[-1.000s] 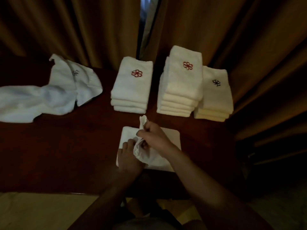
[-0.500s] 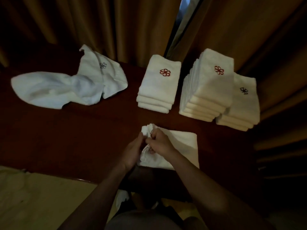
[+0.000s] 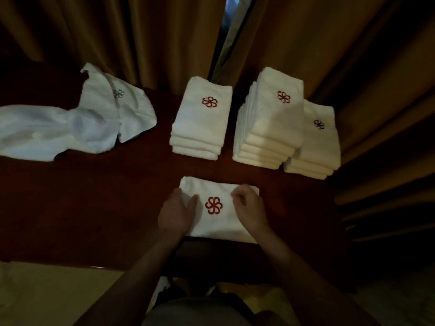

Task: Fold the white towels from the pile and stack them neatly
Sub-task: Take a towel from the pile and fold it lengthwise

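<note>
Now a folded towel (image 3: 220, 222) lies flat on the dark worktop (image 3: 94, 208), red emblem up, under both hands.

Left hand (image 3: 175, 214) rests on the towel's left part with fingers fairly straight; right hand (image 3: 250, 211) sits on its right part, fingers curled, though whether they pinch cloth I cannot tell. Behind stand three folded stacks: low stack (image 3: 200, 123), tall stack (image 3: 270, 121), right stack (image 3: 315, 142). At far left sprawls the unfolded pile (image 3: 70, 123).

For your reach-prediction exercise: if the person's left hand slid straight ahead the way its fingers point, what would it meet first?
Probably the short stack of folded white towels with the red flower emblem, after the left hand crosses bare dark wooden table; depth is uncertain.
</note>
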Tool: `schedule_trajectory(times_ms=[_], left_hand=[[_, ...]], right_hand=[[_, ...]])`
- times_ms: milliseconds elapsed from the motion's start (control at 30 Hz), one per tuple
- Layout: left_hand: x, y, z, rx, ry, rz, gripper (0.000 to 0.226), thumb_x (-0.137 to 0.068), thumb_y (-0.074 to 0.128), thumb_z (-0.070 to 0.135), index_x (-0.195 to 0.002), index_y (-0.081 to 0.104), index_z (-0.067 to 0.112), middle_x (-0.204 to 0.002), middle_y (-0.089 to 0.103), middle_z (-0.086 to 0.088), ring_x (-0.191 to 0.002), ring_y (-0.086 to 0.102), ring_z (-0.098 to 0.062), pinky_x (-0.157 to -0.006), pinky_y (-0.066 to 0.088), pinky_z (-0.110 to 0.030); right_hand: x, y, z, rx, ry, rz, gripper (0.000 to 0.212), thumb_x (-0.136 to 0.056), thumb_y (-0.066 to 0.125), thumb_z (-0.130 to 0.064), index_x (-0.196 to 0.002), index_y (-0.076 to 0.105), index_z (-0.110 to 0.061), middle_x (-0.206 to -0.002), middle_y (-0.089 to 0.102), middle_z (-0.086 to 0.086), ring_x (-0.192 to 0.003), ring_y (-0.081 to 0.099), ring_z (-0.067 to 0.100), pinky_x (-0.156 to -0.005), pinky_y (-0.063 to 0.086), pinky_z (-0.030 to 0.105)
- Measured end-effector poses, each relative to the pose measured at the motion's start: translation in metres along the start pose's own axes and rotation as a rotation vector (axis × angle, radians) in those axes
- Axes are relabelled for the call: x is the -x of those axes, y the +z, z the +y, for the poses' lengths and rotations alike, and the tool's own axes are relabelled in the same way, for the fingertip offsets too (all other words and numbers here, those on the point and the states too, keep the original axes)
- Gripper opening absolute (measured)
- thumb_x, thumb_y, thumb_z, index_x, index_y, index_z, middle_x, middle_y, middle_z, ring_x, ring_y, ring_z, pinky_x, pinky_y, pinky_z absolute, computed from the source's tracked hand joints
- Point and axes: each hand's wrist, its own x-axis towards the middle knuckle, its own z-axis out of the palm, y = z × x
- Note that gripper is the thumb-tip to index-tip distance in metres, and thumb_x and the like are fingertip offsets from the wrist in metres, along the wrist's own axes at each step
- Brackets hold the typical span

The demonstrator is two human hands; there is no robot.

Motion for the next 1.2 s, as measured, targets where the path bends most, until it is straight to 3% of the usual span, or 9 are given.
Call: schedule_trajectory(times_ms=[67,133,233,433,567,767,933,1067,1200], left_hand=[[-0.001,0.005,-0.001,-0.119,0.000,0.055,0.041,-0.103,0.041,0.044,-0.109,0.056,0.007,-0.103,0.063,-0.012,-0.099,0.061,-0.029,-0.076,0.041,-0.034],[-0.006,0.007,-0.003,-0.089,0.002,0.057,0.037,-0.106,0.035,0.036,-0.101,0.056,0.006,-0.095,0.062,-0.013,-0.095,0.062,-0.031,-0.075,0.037,-0.034],[-0.011,0.007,-0.006,-0.077,0.045,0.086,0.031,-0.107,0.034,0.027,-0.090,0.053,0.009,-0.084,0.058,-0.010,-0.087,0.061,-0.029,-0.074,0.035,-0.031],[-0.012,0.017,-0.010,-0.072,0.029,0.170,0.025,-0.105,0.040,0.027,-0.101,0.056,0.009,-0.093,0.059,-0.009,-0.086,0.062,-0.026,-0.072,0.042,-0.032],[-0.009,0.011,-0.011,0.003,0.001,0.212,0.048,-0.102,0.048,0.033,-0.146,0.039,0.017,-0.133,0.048,-0.013,-0.113,0.055,-0.030,-0.090,0.046,-0.042],[-0.017,0.013,-0.022,-0.095,0.225,0.198,0.057,-0.102,0.046,0.025,-0.155,0.027,0.034,-0.126,0.049,-0.009,-0.099,0.057,-0.024,-0.077,0.043,-0.033],[-0.030,0.009,-0.026,-0.286,0.321,0.041,0.061,-0.099,0.047,0.025,-0.154,0.025,0.036,-0.138,0.039,-0.008,-0.103,0.055,-0.024,-0.077,0.050,-0.038],[-0.036,0.012,-0.023,-0.202,0.214,0.062,0.045,-0.101,0.047,0.031,-0.146,0.044,0.034,-0.129,0.048,-0.006,-0.106,0.056,-0.024,-0.081,0.044,-0.033],[-0.045,0.002,-0.017,0.003,-0.103,0.200,0.049,-0.097,0.056,0.045,-0.141,0.052,0.027,-0.132,0.059,-0.008,-0.120,0.056,-0.031,-0.097,0.045,-0.042]], right_hand=[[0.004,-0.017,0.028,0.339,-0.036,0.113,0.023,-0.093,0.059,-0.021,-0.116,0.060,-0.022,-0.119,0.056,0.002,-0.113,0.051,0.023,-0.094,0.042,0.038],[0.010,-0.026,0.052,0.565,0.004,-0.032,0.050,-0.096,0.047,-0.046,-0.144,0.040,-0.033,-0.147,0.036,0.000,-0.133,0.033,0.024,-0.106,0.032,0.040],[0.020,-0.023,0.074,0.627,-0.009,-0.191,0.070,-0.089,0.014,-0.067,-0.155,0.011,-0.043,-0.164,0.007,-0.003,-0.147,0.013,0.027,-0.116,0.019,0.046],[0.026,-0.010,0.086,0.776,-0.026,-0.122,0.062,-0.096,0.022,-0.059,-0.153,0.027,-0.036,-0.160,0.029,0.005,-0.139,0.036,0.037,-0.111,0.030,0.058],[0.015,-0.018,0.077,0.781,-0.202,-0.063,0.055,-0.095,0.036,-0.047,-0.142,0.049,-0.020,-0.160,0.028,0.007,-0.142,0.029,0.035,-0.113,0.026,0.054],[-0.009,-0.018,0.061,0.700,-0.343,-0.273,0.058,-0.102,0.029,-0.048,-0.155,0.009,-0.040,-0.165,-0.004,-0.010,-0.151,-0.007,0.016,-0.119,-0.005,0.038],[-0.011,-0.011,0.080,0.764,-0.351,-0.272,0.058,-0.102,0.022,-0.052,-0.156,0.007,-0.040,-0.166,-0.004,-0.007,-0.151,-0.006,0.016,-0.118,-0.007,0.038],[-0.007,-0.006,0.080,0.713,-0.322,-0.234,0.059,-0.100,0.019,-0.054,-0.156,0.012,-0.038,-0.166,0.003,-0.006,-0.152,0.000,0.017,-0.121,0.000,0.042],[-0.001,-0.013,0.077,0.717,-0.279,-0.155,0.064,-0.094,0.020,-0.059,-0.152,0.029,-0.033,-0.159,0.030,-0.001,-0.145,0.025,0.022,-0.117,0.007,0.043]])
